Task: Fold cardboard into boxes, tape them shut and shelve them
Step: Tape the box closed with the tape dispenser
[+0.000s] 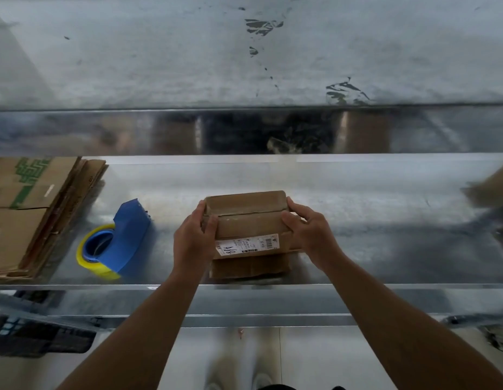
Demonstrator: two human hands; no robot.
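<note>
A small brown cardboard box with a white shipping label stands on the metal shelf, near its front edge. Its top flaps lie folded down with a seam across them. My left hand grips the box's left side, thumb on the top flap. My right hand grips the right side, fingers curled over the top edge. A blue tape dispenser with a yellowish roll of tape lies on the shelf to the left of the box, apart from both hands.
A stack of flattened cardboard sheets lies at the shelf's left end. Another piece of cardboard shows at the far right edge. A higher metal shelf runs across above. A dark crate sits low at the left.
</note>
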